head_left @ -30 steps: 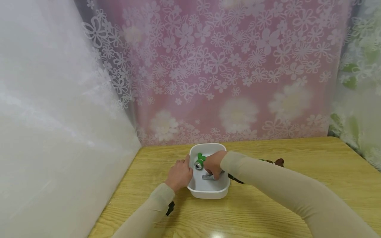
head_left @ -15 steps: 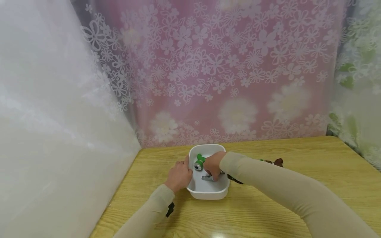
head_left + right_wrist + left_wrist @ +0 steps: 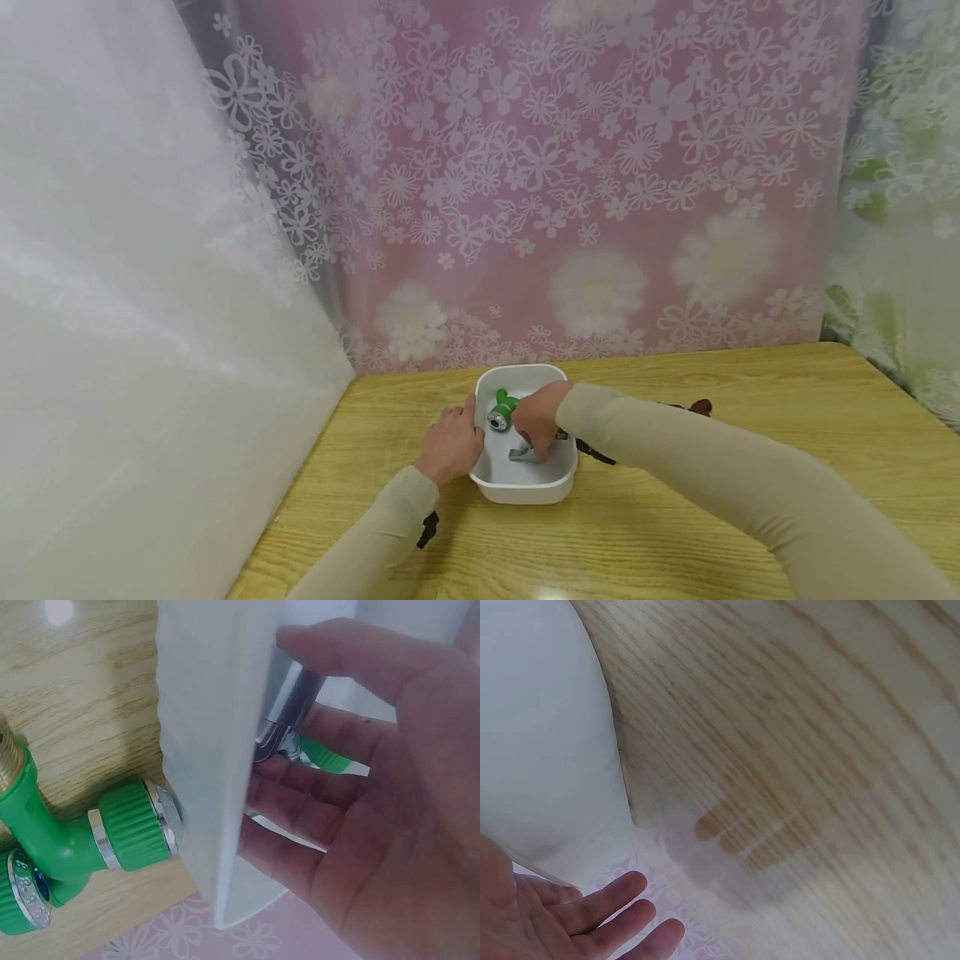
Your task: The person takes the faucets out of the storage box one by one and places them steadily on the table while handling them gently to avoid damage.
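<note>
A white plastic tub (image 3: 525, 493) stands on the wooden table. Inside it lies a green valve (image 3: 501, 414) with a silver face on its round knob. My left hand (image 3: 452, 442) rests against the tub's left rim; in the left wrist view its fingers (image 3: 604, 907) reach out fairly straight beside the wall. My right hand (image 3: 542, 418) is down in the tub, gripping a shiny silver-grey metal piece (image 3: 289, 701) between thumb and fingers. One flat end of this piece sticks out toward the left in the head view. Its kind I cannot tell; the fingers hide much of it.
Just outside the tub's right wall lies a second green valve (image 3: 56, 844) with a brass thread, hidden by my right sleeve in the head view. A brown rounded end (image 3: 701, 407) shows past that sleeve. A white sheet (image 3: 150, 333) and a pink flowered curtain (image 3: 525, 208) enclose the table.
The metal piece has turned slightly in my right hand, its flat end now tipped a little lower toward me. My left hand and the green valve in the tub stay put.
</note>
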A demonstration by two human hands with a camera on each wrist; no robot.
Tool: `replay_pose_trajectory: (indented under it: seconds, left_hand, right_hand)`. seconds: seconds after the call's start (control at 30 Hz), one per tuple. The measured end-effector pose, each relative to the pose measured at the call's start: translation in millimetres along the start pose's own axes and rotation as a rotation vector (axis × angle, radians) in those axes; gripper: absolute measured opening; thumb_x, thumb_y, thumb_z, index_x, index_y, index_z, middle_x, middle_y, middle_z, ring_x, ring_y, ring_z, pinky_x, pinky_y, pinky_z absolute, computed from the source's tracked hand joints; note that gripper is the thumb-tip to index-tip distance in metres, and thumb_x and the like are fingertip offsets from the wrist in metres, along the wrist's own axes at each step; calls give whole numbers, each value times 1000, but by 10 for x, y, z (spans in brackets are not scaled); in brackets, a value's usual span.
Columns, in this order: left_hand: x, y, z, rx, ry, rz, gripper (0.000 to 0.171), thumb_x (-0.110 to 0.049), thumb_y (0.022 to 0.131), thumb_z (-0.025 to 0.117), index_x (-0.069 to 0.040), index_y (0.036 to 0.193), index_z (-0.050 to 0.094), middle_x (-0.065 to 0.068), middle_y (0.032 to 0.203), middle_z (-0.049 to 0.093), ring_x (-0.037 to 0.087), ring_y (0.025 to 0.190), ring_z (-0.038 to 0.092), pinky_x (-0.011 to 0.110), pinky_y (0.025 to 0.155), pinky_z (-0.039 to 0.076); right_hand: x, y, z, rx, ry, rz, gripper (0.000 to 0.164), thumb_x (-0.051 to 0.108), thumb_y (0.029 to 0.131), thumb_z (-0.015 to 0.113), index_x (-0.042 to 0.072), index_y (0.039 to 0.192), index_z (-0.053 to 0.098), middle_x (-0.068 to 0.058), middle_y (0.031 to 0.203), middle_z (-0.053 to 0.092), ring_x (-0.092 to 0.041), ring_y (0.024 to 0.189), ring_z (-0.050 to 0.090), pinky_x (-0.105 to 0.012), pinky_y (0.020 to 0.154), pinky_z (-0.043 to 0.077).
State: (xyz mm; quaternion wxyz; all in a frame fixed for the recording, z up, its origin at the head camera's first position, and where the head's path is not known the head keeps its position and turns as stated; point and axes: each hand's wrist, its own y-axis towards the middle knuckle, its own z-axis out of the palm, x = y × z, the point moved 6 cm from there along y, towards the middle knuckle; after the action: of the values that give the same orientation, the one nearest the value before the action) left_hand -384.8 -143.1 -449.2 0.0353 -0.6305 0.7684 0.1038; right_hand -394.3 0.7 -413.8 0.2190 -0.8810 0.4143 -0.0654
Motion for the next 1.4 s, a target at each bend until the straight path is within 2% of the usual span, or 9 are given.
replay_pose_trajectory:
  seconds: [0.27,0.6,0.8,1.13,1.3,1.4]
  left_hand:
    - [-1,0,6,-1,-2,-3,60,-26,104,45,-6,158,30,17,139,59,33,127,55,53,95,53]
    - [-8,-6,2,3,-5,2,60,-25,103,45,-5,158,31,17,139,59,33,127,55,53,94,53]
    - [-11,-7,5,-15,2,12,59,-24,103,45,-4,157,32,19,135,60,34,122,56,52,91,54]
    - [-7,-14,7,-2,-8,10,59,-24,104,44,-3,157,31,21,138,58,36,125,55,53,94,53]
    - [-7,-14,-1,-1,-18,7,59,-25,104,45,-4,157,31,20,138,58,36,127,54,54,94,53]
    - [-5,-10,5,-3,-16,5,59,-25,104,45,-5,158,31,19,138,59,35,127,54,54,93,53]
  right_hand:
    - [24,-77,-57,-7,21,-31,12,31,83,78,24,84,68,11,79,65,-7,74,56,-27,71,50]
    - [53,-200,-136,-7,38,-67,16,39,86,73,24,86,68,11,79,66,-6,70,56,-27,67,49]
    - [18,-319,-201,-12,27,-51,19,40,86,73,22,83,68,9,77,66,-6,67,54,-26,64,47]
    - [-189,-523,-200,-19,58,-37,20,36,88,69,21,75,65,7,66,54,-9,58,42,-29,57,35]
    - [-347,-640,-166,-32,82,-44,19,34,89,69,20,75,66,7,64,54,-9,57,42,-30,57,35]
    - [-448,-716,-146,-45,97,-34,24,32,88,68,20,70,59,8,59,45,-9,54,36,-30,55,31]
